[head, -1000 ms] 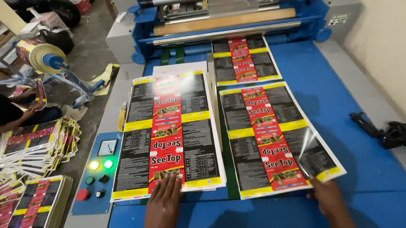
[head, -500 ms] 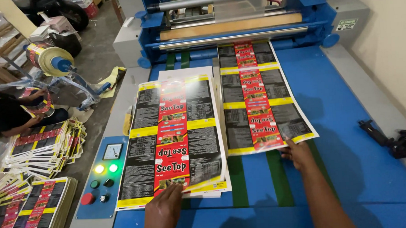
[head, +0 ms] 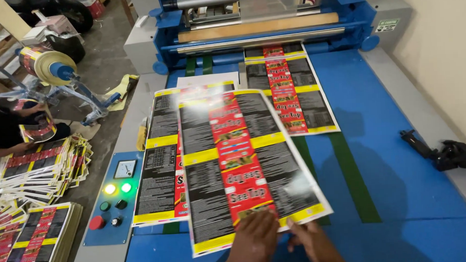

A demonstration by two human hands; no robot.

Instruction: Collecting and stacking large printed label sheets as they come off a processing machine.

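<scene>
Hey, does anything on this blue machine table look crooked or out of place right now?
Yes. The top printed sheet, held at its near edge by the left hand and right hand, lies skewed across the stack of sheets beneath it, edges not lined up. Another sheet lies straight near the roller.

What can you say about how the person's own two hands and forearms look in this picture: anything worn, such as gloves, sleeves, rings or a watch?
Both are bare. The left hand has no glove and no ring that shows. The right hand is also ungloved, and the stretch of forearm behind it shows no sleeve, watch or band. The picture's bottom edge cuts off the left wrist, so nothing further up that arm can be told.
</scene>
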